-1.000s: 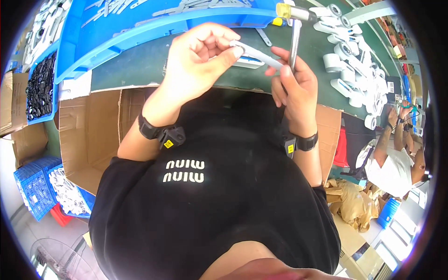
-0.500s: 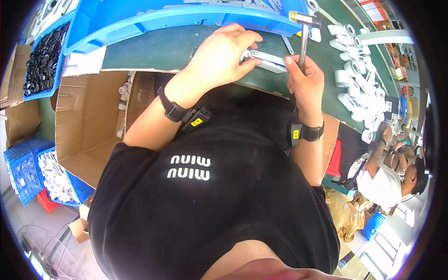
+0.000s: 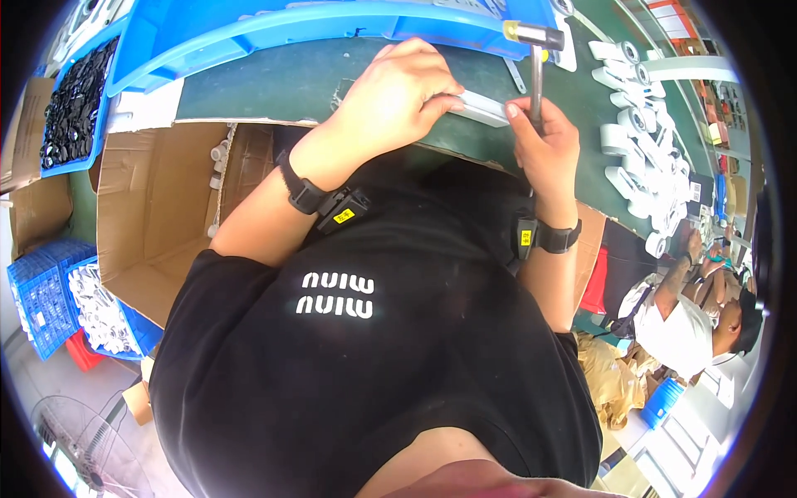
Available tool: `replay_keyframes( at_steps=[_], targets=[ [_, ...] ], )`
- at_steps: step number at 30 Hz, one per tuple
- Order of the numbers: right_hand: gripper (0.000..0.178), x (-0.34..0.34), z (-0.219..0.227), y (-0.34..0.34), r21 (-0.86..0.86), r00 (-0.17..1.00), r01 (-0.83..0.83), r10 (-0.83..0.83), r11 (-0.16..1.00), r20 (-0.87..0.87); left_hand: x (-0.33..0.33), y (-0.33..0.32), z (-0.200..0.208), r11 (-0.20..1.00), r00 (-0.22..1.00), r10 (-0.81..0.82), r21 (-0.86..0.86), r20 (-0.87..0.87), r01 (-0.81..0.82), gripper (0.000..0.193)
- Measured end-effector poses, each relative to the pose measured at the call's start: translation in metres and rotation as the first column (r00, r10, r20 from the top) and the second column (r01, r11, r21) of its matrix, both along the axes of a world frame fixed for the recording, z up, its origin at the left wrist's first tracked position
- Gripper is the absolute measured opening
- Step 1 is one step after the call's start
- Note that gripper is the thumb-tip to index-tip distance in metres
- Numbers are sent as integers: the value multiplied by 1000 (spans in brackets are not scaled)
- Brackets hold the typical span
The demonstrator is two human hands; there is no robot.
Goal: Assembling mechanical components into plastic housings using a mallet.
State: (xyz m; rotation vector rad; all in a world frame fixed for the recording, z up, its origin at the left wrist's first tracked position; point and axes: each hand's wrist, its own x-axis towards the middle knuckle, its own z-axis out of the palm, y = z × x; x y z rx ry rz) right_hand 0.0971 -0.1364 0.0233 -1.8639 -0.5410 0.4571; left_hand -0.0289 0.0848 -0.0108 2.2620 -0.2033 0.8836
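A long white plastic part [image 3: 484, 109] lies between my hands at the near edge of the green work table. My left hand [image 3: 407, 93] pinches its left end between thumb and fingers, which hide that end. My right hand [image 3: 550, 143] is wrapped round the handle of a small hammer [image 3: 537, 79] held upright. The hammer's head has one yellowish face and one dark face. The right thumb and forefinger tips reach the right end of the white part.
A large blue tray [image 3: 249, 43] with flat grey pieces stands along the far side. White wheeled parts [image 3: 635, 124] are heaped at the right. A flat grey strip [image 3: 516, 76] lies beyond my hands. Left are a tray of black pieces [image 3: 79, 104] and a cardboard box [image 3: 137, 207].
The grey strip seen along the top of the white part half a second ago no longer shows; the part appears turned. My right hand and hammer have shifted very slightly.
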Motion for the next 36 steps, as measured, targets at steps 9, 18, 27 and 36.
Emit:
replay_keyframes(
  at_steps=[9, 18, 27, 36],
  targets=[
    [22, 4, -14, -1, -134, 991, 2, 16, 991, 135, -7, -16, 14, 986, 990, 122, 126, -71, -112, 12],
    [25, 0, -11, 3, -162, 950, 2, 49, 987, 309, 8, -35, 11, 950, 992, 128, 289, -18, -117, 11],
    [23, 2, -15, 0, -151, 938, -7, 59, 989, 342, 13, -41, -1, 930, 983, 150, 323, 106, -177, 13],
    [23, 1, -18, -3, -131, 930, -1, 49, 991, 365, 19, -44, -6, 911, 966, 181, 339, 183, -235, 8]
  ],
)
